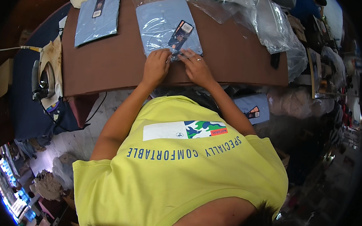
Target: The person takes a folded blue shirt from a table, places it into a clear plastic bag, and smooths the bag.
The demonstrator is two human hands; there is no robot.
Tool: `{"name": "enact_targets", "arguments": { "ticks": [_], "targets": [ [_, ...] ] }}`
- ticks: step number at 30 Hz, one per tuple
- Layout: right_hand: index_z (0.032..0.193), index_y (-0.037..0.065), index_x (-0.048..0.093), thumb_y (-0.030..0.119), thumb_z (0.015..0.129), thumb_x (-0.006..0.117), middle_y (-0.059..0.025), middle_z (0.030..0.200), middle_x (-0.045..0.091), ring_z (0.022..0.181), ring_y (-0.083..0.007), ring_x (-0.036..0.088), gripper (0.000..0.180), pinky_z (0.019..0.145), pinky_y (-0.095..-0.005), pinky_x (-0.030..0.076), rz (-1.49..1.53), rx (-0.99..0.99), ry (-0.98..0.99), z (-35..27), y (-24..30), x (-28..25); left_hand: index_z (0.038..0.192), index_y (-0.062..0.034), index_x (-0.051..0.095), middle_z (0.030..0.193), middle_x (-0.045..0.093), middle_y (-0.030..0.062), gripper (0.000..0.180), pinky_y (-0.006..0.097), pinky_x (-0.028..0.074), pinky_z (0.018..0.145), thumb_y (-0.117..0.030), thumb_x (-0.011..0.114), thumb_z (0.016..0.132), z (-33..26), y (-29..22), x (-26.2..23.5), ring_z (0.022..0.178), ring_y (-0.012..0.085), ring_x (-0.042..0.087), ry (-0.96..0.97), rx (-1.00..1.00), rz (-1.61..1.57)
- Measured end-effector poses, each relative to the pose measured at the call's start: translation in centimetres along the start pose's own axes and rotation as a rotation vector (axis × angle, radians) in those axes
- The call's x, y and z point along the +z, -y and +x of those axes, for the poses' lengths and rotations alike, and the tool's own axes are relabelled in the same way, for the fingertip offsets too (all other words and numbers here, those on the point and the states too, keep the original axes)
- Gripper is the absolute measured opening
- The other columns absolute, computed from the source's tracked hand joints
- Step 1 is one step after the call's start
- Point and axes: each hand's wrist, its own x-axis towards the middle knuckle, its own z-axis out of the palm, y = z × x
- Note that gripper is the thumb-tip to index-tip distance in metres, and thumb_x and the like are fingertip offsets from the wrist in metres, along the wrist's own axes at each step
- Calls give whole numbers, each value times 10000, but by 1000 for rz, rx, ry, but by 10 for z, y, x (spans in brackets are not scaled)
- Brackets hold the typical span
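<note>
A folded light blue shirt in a clear plastic bag (163, 25) lies on the brown table (116, 67), with a dark hang tag (180, 33) on it. My left hand (156, 67) presses on the bag's near edge, fingers bent over the plastic. My right hand (195, 65), with a ring on one finger, rests beside it on the same edge, just below the hang tag. Both hands touch the bag's flap at its near end.
A second folded blue shirt (98, 16) lies at the table's far left. Loose clear plastic bags (262, 17) pile up at the far right. An iron (40, 80) sits on a side board to the left. Another bagged shirt (253, 108) lies below the table.
</note>
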Motion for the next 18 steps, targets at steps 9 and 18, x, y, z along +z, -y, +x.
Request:
{"name": "enact_targets", "arguments": {
  "ticks": [9, 18],
  "targets": [
    [1364, 94, 406, 114, 815, 570, -139, 1377, 426, 1277, -343, 388, 574, 1041, -447, 332, -71, 30, -22, 21, 4, 21, 959, -34, 597, 1029, 603, 95, 143, 387, 462, 821, -70, 601, 820, 1, -2, -1, 954, 293, 566, -23, 102, 39],
    [1369, 77, 397, 188, 846, 538, -145, 1403, 386, 1315, -328, 339, 553, 1072, -464, 283, -78, -59, -51, 29, -9, 33, 1096, -62, 565, 1259, 533, 91, 313, 434, 411, 957, -44, 597, 785, -9, 6, 5, 1172, 293, 486, 89, 81, 131]
  ]
}}
